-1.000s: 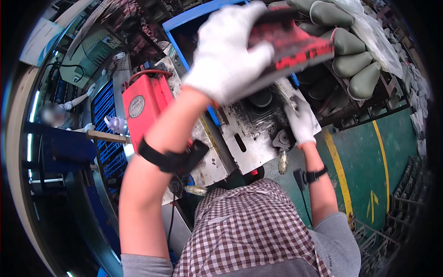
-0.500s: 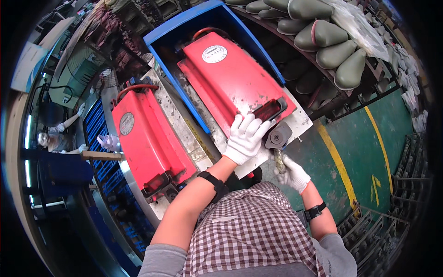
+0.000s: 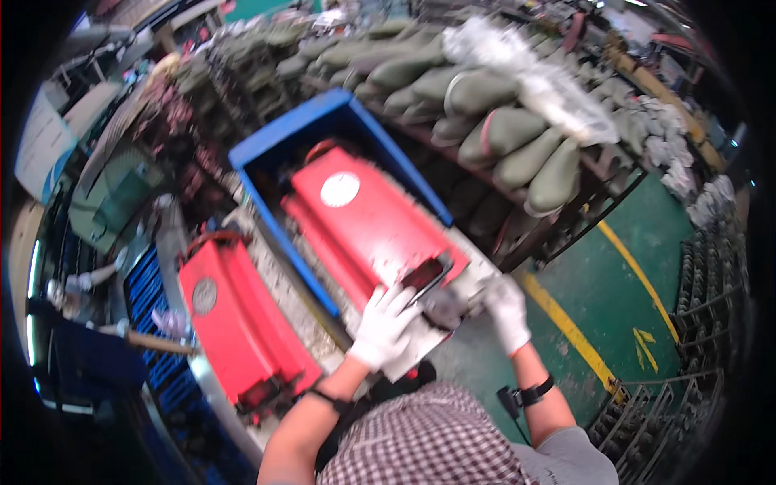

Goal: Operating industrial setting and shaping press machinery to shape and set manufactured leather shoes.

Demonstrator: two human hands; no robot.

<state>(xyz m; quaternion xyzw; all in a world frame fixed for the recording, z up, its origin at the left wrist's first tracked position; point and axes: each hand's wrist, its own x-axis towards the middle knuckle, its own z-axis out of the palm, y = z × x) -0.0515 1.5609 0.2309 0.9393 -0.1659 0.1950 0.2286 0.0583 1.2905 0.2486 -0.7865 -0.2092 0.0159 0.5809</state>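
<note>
Now: red mould gripped at its near end

From the head view, the red mould [image 3: 368, 222] is seen lying in the blue bin [image 3: 323, 121]. Its near end is grasped by the gloved left hand [image 3: 382, 326], while a dark part beside it is held by the right hand [image 3: 505, 309]. The work seems unfinished.

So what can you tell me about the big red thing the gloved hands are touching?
The big red cover is a long, smooth, glossy panel, seemingly painted metal, with a round white sticker near its far end. It lies tilted across a blue bin. A dark rectangular opening sits at its near end, where the white-gloved left hand touches it.
</note>
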